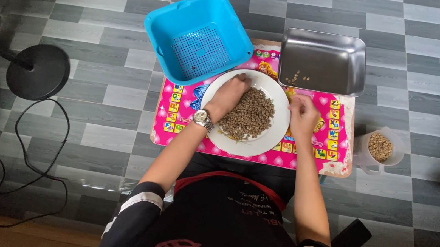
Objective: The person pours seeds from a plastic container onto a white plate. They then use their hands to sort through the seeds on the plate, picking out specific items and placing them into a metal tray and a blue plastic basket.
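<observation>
Here a heap of small brown beans (247, 115) is held on a white plate (273, 140) at the pink mat's (333, 147) centre. The left hand (230, 94) rests curled among them; the right hand (303, 112) is pinched shut, contents unseen. Light, hard and rolling, they are best pinched singly.

Blue basket (198, 35), white plate (277, 105), pink mat (177, 114)
</observation>
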